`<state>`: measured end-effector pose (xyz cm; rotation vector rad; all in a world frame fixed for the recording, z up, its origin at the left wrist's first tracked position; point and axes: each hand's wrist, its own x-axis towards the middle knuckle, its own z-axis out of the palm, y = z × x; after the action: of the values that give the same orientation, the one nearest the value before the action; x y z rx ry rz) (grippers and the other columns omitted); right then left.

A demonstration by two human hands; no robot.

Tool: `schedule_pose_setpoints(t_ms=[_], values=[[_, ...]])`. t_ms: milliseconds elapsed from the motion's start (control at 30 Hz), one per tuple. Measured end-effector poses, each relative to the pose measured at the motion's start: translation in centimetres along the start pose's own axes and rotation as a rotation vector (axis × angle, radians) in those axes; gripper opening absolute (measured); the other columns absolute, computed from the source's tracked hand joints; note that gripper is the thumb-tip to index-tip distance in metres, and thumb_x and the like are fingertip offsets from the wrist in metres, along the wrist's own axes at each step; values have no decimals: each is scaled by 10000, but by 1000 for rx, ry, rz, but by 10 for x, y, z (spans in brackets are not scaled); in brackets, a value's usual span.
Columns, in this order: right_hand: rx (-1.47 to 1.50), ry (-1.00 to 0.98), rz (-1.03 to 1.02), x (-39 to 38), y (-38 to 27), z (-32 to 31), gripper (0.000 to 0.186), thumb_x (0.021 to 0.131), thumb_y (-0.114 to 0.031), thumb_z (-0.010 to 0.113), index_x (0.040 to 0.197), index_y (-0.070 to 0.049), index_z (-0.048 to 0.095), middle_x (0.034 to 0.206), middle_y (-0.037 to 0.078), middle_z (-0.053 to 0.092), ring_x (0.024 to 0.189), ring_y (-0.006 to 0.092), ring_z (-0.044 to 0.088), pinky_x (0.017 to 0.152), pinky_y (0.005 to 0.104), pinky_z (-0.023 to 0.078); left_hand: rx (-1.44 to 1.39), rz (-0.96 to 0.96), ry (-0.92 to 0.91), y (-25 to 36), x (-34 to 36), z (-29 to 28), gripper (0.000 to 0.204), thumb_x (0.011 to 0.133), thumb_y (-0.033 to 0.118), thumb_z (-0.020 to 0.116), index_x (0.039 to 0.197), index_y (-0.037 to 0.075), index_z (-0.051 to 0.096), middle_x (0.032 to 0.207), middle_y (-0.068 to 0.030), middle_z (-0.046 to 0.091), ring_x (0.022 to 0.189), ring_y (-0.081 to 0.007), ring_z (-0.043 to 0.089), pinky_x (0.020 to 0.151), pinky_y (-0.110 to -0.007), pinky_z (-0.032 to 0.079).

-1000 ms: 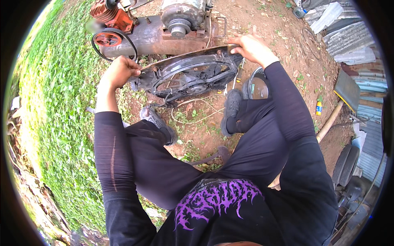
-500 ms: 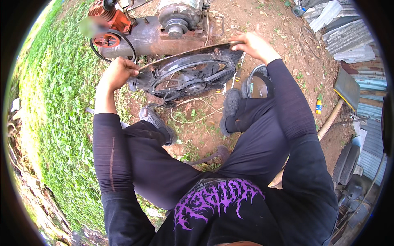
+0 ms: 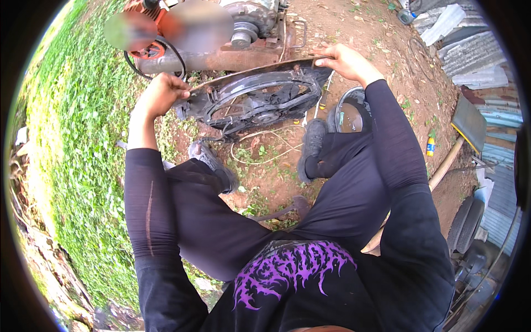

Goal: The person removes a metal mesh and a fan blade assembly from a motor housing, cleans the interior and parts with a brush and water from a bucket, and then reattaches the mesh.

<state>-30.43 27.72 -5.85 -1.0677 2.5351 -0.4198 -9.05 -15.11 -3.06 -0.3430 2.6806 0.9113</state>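
Observation:
A dark, dirty panel with a fan ring and hub (image 3: pixel 267 114) spans the space ahead of my feet, a brownish strip along its top edge. My left hand (image 3: pixel 165 95) is closed on that edge at the panel's left end. My right hand (image 3: pixel 342 63) grips the same edge at the right end, fingertips over the top. A pale cord (image 3: pixel 260 160) lies looped on the dirt below the panel. Beside my right shoe (image 3: pixel 314 144) sits a round pan (image 3: pixel 349 118) with brown liquid in it.
Behind the panel lie a rusty tank (image 3: pixel 191 62) with an orange pump and a pulley motor (image 3: pixel 243 33). Grass (image 3: pixel 77 166) covers the left. At right are a shovel (image 3: pixel 467 122), a yellow bottle (image 3: pixel 430 146), tyres (image 3: pixel 464 221) and corrugated sheets (image 3: pixel 498 177).
My right hand and the panel's right end have moved slightly right since a second ago; my left hand has risen slightly. Both grips stay on the panel.

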Motion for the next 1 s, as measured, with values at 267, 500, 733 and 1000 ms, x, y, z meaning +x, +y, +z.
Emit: schedule_pose_setpoints(t_ms=[267, 500, 733, 1000], values=[[-349, -64, -320, 54, -121, 56, 511, 1087, -473, 436, 1452, -157, 601, 1573, 38, 530, 1505, 183, 426, 1246, 724, 54, 109, 15, -31, -1, 6, -5, 205, 839, 145, 830, 1039, 98, 829, 903, -144, 790, 832, -244, 752, 802, -404, 570], [-417, 3, -297, 75, -193, 88, 472, 1097, -339, 451, 1502, -107, 526, 1559, 55, 545, 1459, 186, 491, 1193, 793, 151, 96, 11, 36, -4, 1, 0, 213, 836, 135, 827, 1038, 68, 820, 879, -134, 783, 796, -221, 720, 791, -380, 559], [-393, -142, -134, 55, -148, 54, 528, 1091, -466, 433, 1533, -189, 516, 1611, 43, 483, 1503, 216, 435, 1214, 766, 106, 78, 29, 48, 13, -14, -3, 197, 825, 161, 836, 1004, 79, 826, 897, -132, 786, 862, -236, 749, 816, -392, 571], [-358, -55, -281, 78, -203, 88, 496, 1088, -390, 483, 1528, -163, 515, 1586, 54, 514, 1485, 224, 460, 1197, 787, 132, 61, 46, 35, 3, -7, -1, 218, 819, 131, 832, 1035, 105, 831, 917, -140, 788, 866, -247, 750, 827, -394, 572]])
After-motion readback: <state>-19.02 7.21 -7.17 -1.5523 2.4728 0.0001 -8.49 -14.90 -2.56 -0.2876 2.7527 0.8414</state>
